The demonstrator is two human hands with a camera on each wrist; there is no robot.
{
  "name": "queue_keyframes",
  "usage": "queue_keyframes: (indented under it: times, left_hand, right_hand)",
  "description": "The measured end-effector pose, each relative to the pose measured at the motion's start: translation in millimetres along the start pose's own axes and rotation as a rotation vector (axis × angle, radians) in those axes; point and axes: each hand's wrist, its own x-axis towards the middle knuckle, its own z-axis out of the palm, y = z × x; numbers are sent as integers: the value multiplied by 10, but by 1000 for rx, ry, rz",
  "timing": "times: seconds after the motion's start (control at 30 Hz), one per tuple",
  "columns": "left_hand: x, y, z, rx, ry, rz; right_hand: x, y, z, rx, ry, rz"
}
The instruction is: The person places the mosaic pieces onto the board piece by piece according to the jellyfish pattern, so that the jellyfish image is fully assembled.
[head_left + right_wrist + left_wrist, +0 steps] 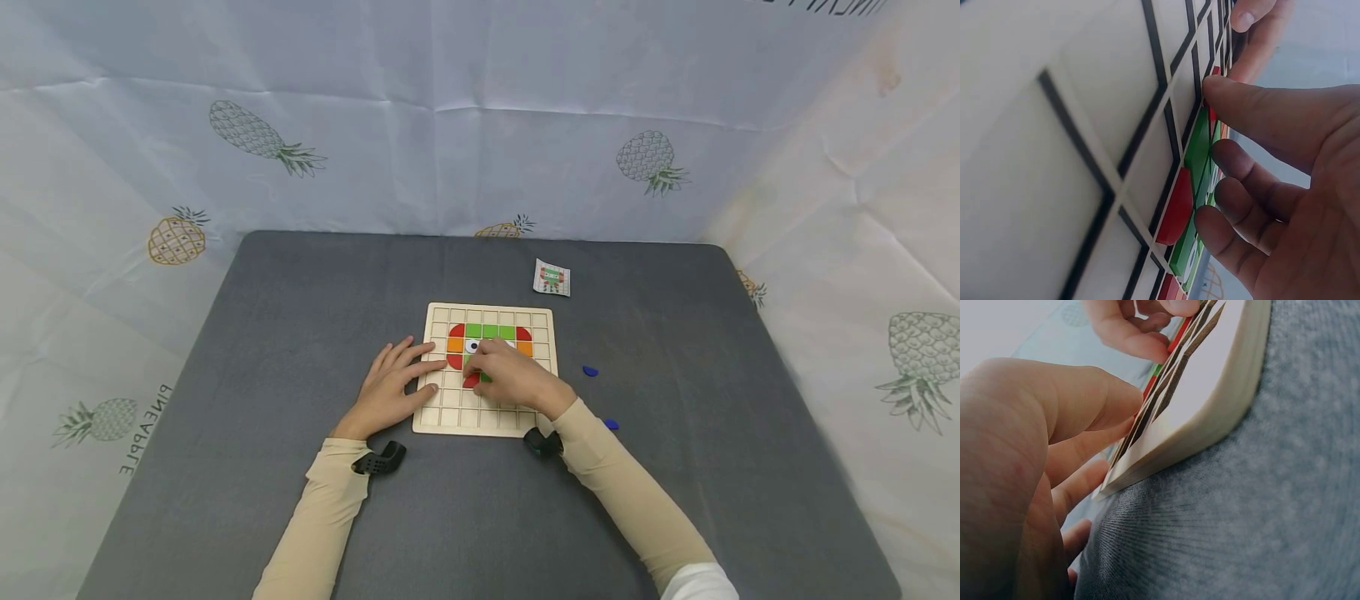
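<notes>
A pale wooden grid board (pixel 450 418) lies on the table, with green, red, orange and eye-patterned tiles set in its middle. My right hand (pixel 512 375) is over the board, its thumb and index finger at a red rounded tile (pixel 471 381) in the lower part of the figure. The right wrist view shows the thumb tip on this red tile (pixel 1212 114), next to a green tile (pixel 1197 147); the other fingers curl just off the surface. My left hand (pixel 390 387) has its fingers spread and fairly straight, touching the board's left edge.
Two blue rounded pieces lie right of the board, one farther back (pixel 590 371) and one (pixel 611 425) close to my right sleeve. A small picture card (pixel 552 278) of a tile figure lies behind the board. Pineapple-print cloth (pixel 450 167) hangs behind the grey table (pixel 322 283).
</notes>
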Motion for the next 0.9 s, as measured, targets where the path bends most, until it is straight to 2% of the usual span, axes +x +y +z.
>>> queue_keyframes:
  times: [0.43,0.6,0.9]
  left_hand:
    - [6,-2,6,3,-4,4]
    - [11,-5,2,6,-5,10]
    - [8,-7,4,13,-11,-2]
  right_hand:
    - [-45,13,-5,11,3,-25]
    - [-98,35,-59,68,9,-10]
    - [-272,138,-244,179,51,-47]
